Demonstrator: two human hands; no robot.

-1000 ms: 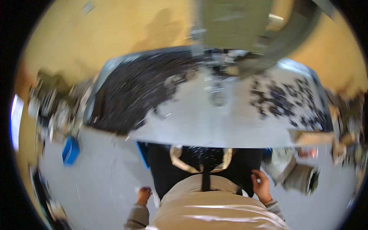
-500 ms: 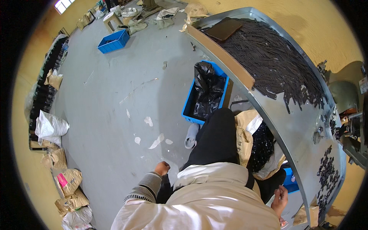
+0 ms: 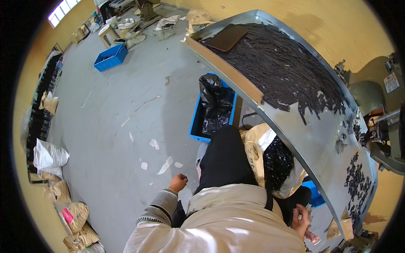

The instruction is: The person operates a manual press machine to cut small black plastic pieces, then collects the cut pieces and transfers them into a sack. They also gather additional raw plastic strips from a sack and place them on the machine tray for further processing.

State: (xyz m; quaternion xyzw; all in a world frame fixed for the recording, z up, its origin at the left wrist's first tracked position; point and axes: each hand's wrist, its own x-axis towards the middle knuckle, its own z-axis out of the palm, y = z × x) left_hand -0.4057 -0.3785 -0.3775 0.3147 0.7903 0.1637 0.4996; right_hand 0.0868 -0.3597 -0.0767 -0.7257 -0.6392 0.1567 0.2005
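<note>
My left hand (image 3: pixel 178 182) hangs over the grey floor, left of my black-trousered leg (image 3: pixel 225 162). Its fingers are curled in, with nothing showing in them. To the right, my right hand (image 3: pixel 300 220) is beside my other leg, near the table's edge, fingers loosely bent and a little apart, holding nothing visible. Between my legs and the table stands an open paper sack (image 3: pixel 254 154) with small shiny black pieces (image 3: pixel 278 162) inside. In front of my knee, a blue crate (image 3: pixel 196 120) is lined with a black plastic bag (image 3: pixel 216 99).
A metal-rimmed table (image 3: pixel 314 143) curves along my right, heaped with dark strips (image 3: pixel 278 63) and smaller black pieces (image 3: pixel 357 181). On the heap lies a brown tray (image 3: pixel 228 38). Machinery (image 3: pixel 386 145) stands beyond. Sacks (image 3: pixel 50 156) line the left wall; another blue crate (image 3: pixel 110 57) sits farther off.
The view has shifted, so the crates and table sit farther left in it. My forward leg now covers the grey shoe. Both hands stay low at my sides, much as before.
</note>
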